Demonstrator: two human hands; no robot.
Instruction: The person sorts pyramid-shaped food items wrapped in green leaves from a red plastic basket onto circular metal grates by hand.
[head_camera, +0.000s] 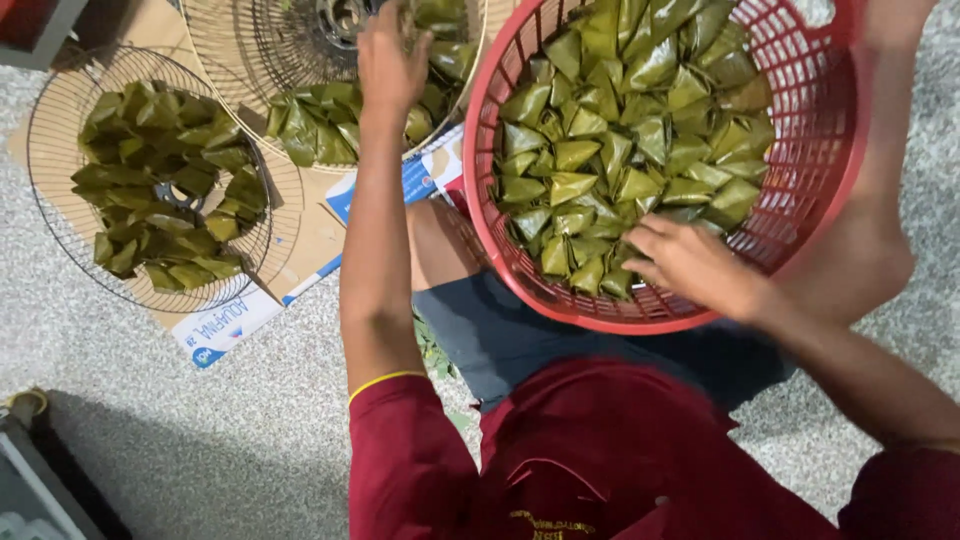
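leaf-wrapped parcels (620, 140), green and folded into little pyramids, fill a red plastic basket (830, 190) that rests on the person's lap above the grey floor (200, 430). right hand (690, 265) reaches into the near side of the basket, fingers curled down on the parcels at the rim; whether it actually grips one i cannot tell. left hand (390, 60) stretches out to a round wire rack (250, 40) at the far edge of the floor, fingers bent over the parcels lying there, and its grip is hidden from view too. a second wire rack (50, 150) sits just to the left of the first, overlapping it, with more parcels (165, 185) arranged in a ring. both racks lie on flattened cardboard (300, 230) spread on the floor. the person wears a dark red shirt (600, 460) and grey shorts (500, 330).
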